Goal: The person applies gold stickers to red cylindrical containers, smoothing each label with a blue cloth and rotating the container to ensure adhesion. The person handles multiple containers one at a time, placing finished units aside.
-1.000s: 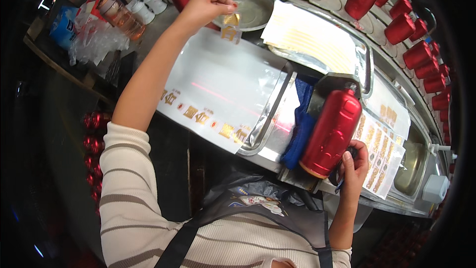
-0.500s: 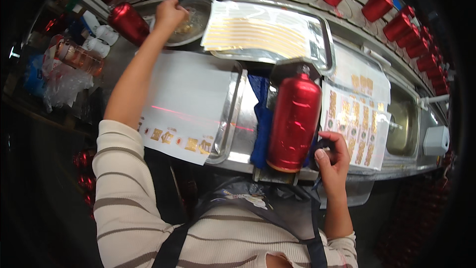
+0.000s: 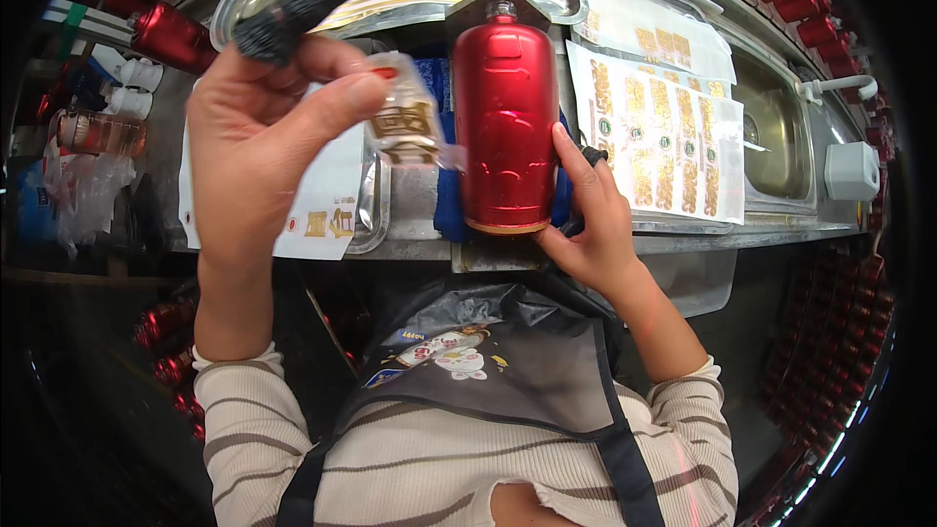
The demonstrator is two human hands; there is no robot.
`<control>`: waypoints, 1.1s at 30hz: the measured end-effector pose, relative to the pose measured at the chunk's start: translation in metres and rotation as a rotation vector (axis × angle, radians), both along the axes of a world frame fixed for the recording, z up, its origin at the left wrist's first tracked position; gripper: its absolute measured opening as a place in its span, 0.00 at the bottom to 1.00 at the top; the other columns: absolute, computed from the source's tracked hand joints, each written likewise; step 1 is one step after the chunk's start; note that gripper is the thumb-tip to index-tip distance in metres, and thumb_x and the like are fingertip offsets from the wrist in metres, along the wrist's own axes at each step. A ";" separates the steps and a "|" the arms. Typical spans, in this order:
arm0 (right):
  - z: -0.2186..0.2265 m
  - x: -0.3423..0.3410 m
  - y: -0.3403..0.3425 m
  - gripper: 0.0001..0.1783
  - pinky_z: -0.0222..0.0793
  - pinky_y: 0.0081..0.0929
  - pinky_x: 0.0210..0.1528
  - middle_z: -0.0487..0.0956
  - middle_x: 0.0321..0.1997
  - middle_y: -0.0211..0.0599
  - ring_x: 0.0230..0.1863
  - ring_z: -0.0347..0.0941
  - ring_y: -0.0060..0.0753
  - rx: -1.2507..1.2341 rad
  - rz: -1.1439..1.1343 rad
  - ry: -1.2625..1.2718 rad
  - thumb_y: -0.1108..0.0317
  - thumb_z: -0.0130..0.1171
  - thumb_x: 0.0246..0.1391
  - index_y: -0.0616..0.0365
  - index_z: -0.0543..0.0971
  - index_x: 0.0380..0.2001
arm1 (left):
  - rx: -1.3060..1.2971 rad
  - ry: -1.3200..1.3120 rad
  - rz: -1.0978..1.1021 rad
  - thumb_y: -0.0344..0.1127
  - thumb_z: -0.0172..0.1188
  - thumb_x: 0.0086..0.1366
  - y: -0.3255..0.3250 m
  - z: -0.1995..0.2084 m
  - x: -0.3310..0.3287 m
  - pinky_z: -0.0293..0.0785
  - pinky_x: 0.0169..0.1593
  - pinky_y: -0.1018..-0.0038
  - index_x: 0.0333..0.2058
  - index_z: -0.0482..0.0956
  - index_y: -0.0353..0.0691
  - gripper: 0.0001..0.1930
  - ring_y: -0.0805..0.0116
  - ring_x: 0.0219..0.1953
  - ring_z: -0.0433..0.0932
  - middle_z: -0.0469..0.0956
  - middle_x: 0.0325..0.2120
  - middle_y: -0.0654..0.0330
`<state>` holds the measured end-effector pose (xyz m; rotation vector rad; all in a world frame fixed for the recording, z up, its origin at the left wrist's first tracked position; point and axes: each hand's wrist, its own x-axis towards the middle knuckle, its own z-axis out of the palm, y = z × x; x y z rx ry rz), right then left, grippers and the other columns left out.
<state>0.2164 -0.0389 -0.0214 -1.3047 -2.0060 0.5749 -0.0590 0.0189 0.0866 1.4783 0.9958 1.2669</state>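
My left hand (image 3: 259, 151) is raised in front of the bench, pinching a clear sticker (image 3: 405, 117) with gold characters and a red mark between thumb and fingers. A black finger cover (image 3: 307, 8) is on its index finger. To the right of the sticker, a glossy red bottle (image 3: 505, 127) rests with its neck away from me. Along the bottle's right side lies my right hand (image 3: 595, 229), its index finger against the side and its thumb at the base corner. A black cover shows on one of its fingers too.
Left of the bottle, a white sheet with gold stickers (image 3: 317, 224) lies on a metal tray (image 3: 376, 200). Further right are sheets of gold stickers (image 3: 673, 137) and a sink (image 3: 781, 127). A round metal bowl (image 3: 229, 10) and another red bottle (image 3: 176, 36) are at the far left.
My left hand has come back from the round bowl toward me and now holds the clear sticker. My right hand has moved onto the bottle's side and base. The view has shifted.
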 end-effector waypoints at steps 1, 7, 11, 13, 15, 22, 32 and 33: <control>-0.003 -0.001 0.001 0.51 0.68 0.34 0.28 0.71 0.31 0.40 0.27 0.69 0.41 0.011 0.003 0.025 0.72 0.69 0.36 0.51 0.63 0.69 | -0.030 -0.061 -0.019 0.22 0.67 0.60 0.000 0.000 0.014 0.77 0.44 0.80 0.44 0.79 0.33 0.13 0.76 0.36 0.80 0.82 0.32 0.60; 0.014 0.007 0.004 0.49 0.68 0.30 0.28 0.76 0.40 0.39 0.28 0.71 0.33 -0.180 0.056 0.099 0.69 0.71 0.38 0.55 0.65 0.68 | -0.090 -0.096 -0.066 0.27 0.67 0.60 0.035 -0.044 0.064 0.75 0.39 0.81 0.36 0.80 0.35 0.07 0.80 0.32 0.77 0.81 0.29 0.65; 0.027 0.016 0.018 0.36 0.65 0.14 0.28 0.77 0.48 0.36 0.30 0.72 0.15 -0.452 -0.033 0.468 0.66 0.69 0.49 0.60 0.70 0.62 | -0.040 0.037 0.005 0.28 0.67 0.59 0.041 -0.053 0.067 0.76 0.40 0.77 0.34 0.80 0.35 0.06 0.79 0.32 0.78 0.82 0.27 0.64; 0.033 0.002 0.029 0.29 0.69 0.13 0.32 0.76 0.50 0.38 0.34 0.77 0.16 -0.507 -0.081 0.577 0.65 0.65 0.57 0.62 0.70 0.59 | -0.013 0.081 0.008 0.27 0.67 0.58 0.042 -0.055 0.064 0.75 0.40 0.77 0.35 0.81 0.35 0.06 0.79 0.32 0.77 0.82 0.28 0.65; 0.017 -0.008 0.039 0.31 0.71 0.14 0.34 0.75 0.51 0.40 0.35 0.78 0.18 -0.536 -0.080 0.723 0.63 0.66 0.57 0.63 0.68 0.60 | 0.010 0.096 0.012 0.27 0.67 0.58 0.044 -0.055 0.066 0.74 0.40 0.78 0.36 0.81 0.35 0.07 0.80 0.32 0.76 0.82 0.28 0.66; 0.008 -0.013 0.044 0.33 0.75 0.18 0.40 0.72 0.57 0.46 0.38 0.80 0.23 -0.541 -0.052 0.763 0.62 0.65 0.57 0.62 0.63 0.61 | 0.053 0.128 0.044 0.25 0.67 0.56 0.048 -0.055 0.067 0.72 0.38 0.80 0.39 0.83 0.36 0.11 0.82 0.30 0.73 0.81 0.29 0.68; 0.017 -0.018 0.041 0.35 0.73 0.18 0.37 0.73 0.52 0.44 0.37 0.78 0.22 -0.588 -0.098 0.727 0.59 0.67 0.56 0.63 0.63 0.60 | 0.048 0.141 0.055 0.25 0.67 0.57 0.050 -0.055 0.071 0.71 0.36 0.80 0.38 0.83 0.36 0.10 0.83 0.28 0.70 0.81 0.28 0.69; 0.016 -0.018 0.042 0.36 0.72 0.18 0.36 0.73 0.52 0.44 0.36 0.78 0.22 -0.577 -0.102 0.720 0.58 0.67 0.55 0.63 0.64 0.60 | 0.053 0.136 0.058 0.25 0.67 0.57 0.050 -0.055 0.071 0.71 0.35 0.81 0.38 0.83 0.35 0.10 0.83 0.28 0.70 0.81 0.28 0.69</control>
